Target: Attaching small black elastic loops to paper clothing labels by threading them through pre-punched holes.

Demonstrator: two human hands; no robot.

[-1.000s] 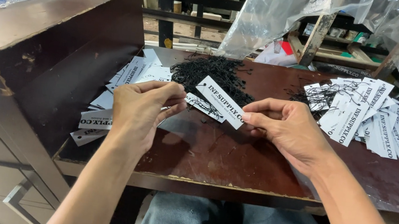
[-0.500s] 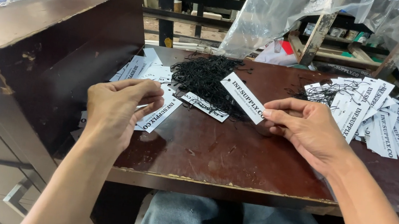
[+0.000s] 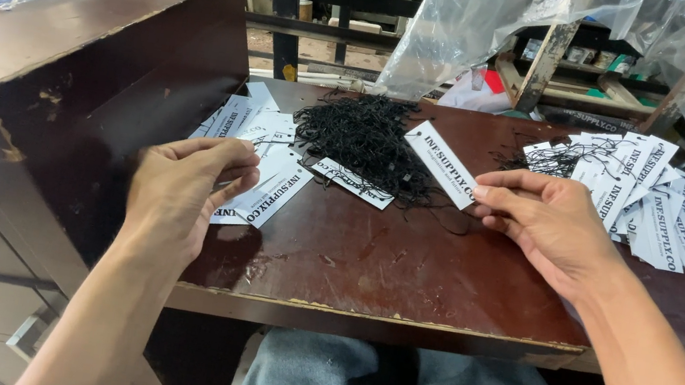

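- The right hand (image 3: 550, 228) pinches a white paper tag (image 3: 440, 164) by its lower end between thumb and fingertips, fingers closed on it; the tag slants up and away over the middle of the worktop (image 3: 403, 274).
- The held tag's far end lies over the heap of black strings (image 3: 364, 137), which sits toward the worktop's back edge.
- The left hand (image 3: 184, 196) hovers at the worktop's left edge, fingers loosely curled and slightly apart, gripping nothing; its fingertips rest on or just above a spread of white tags (image 3: 261, 162).
- That spread fans out from the left edge toward the back left corner, beside a dark wooden cabinet (image 3: 62, 69).
- One loose tag (image 3: 353, 183) lies flat just in front of the string heap, between the two hands.
- A second stack of white tags (image 3: 649, 198), with strings attached, is piled near the worktop's right edge, just beyond the right hand.
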